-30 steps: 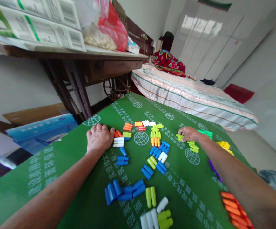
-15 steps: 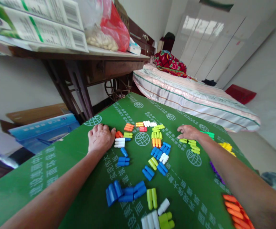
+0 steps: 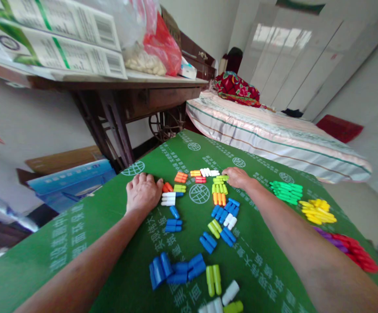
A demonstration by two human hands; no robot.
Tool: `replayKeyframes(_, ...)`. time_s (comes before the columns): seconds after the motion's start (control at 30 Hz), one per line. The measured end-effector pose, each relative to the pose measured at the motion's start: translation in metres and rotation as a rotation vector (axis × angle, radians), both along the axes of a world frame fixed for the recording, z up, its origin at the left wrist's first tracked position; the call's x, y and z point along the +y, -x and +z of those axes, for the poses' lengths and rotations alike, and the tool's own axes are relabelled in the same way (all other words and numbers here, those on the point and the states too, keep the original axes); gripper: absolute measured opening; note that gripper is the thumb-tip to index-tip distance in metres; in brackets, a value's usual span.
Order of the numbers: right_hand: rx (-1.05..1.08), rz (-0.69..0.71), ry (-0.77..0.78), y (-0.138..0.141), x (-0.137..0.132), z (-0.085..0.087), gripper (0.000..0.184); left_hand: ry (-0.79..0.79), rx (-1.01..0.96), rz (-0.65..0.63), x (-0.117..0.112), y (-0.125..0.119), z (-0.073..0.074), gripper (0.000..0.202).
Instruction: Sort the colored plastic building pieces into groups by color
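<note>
Many small coloured plastic pegs lie scattered on a green printed board. My left hand rests palm down on the board at the far left, fingers spread, its thumb beside orange-red pegs and white pegs. My right hand reaches across to the middle, fingertips bunched on the lime-green pegs above an orange and green cluster. Blue, white and lime pegs lie between my arms. More blue pegs lie nearer to me.
Sorted piles sit at the right: green, yellow, purple and red. A dark wooden table with boxes and bags stands behind the board. A bed lies beyond, and flat cartons at the left.
My right hand left the lime pegs at the right and moved left to the lime pegs in the middle. The view shifted right. My left hand stayed put.
</note>
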State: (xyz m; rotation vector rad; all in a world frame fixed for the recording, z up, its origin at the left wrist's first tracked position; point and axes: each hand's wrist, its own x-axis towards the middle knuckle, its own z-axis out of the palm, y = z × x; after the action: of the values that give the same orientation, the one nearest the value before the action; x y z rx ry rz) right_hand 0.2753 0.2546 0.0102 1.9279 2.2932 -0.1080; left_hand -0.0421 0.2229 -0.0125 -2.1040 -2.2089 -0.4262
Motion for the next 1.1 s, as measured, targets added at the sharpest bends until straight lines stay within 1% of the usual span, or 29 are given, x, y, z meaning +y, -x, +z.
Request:
replayKeyframes(0.1, -0.006, -0.032, -0.003, -0.007, -0.006, 0.003, 0.029, 0.003, 0.004, 0.005, 0.000, -0.001, 0.001, 0.055)
replayKeyframes(0.2, 0.006, -0.054, -0.017, -0.021, -0.018, 0.010, 0.026, 0.012, -0.011, 0.002, 0.000, -0.001, 0.003, 0.054)
replayKeyframes(0.33, 0.035, -0.072, -0.024, -0.042, -0.039, 0.020, 0.025, 0.012, -0.027, -0.011, 0.000, -0.001, 0.005, 0.054)
replayKeyframes(0.43, 0.052, -0.074, -0.021, -0.056, -0.058, 0.023, 0.028, 0.012, -0.031, -0.019, 0.000, -0.002, 0.005, 0.055)
replayKeyframes(0.63, 0.030, -0.086, -0.011, -0.077, -0.096, 0.018, 0.031, 0.007, -0.044, -0.008, 0.001, -0.002, 0.005, 0.054)
replayKeyframes(0.77, -0.003, -0.106, -0.010, -0.084, -0.112, 0.010, 0.034, -0.002, -0.039, -0.012, 0.002, -0.002, 0.004, 0.055)
replayKeyframes(0.97, -0.031, -0.118, -0.020, -0.084, -0.119, 0.001, 0.029, 0.003, -0.040, -0.008, 0.002, -0.001, 0.004, 0.056)
replayKeyframes(1.1, -0.028, -0.139, -0.028, -0.086, -0.116, 0.004, 0.027, 0.005, -0.044, -0.014, 0.001, -0.001, 0.004, 0.058)
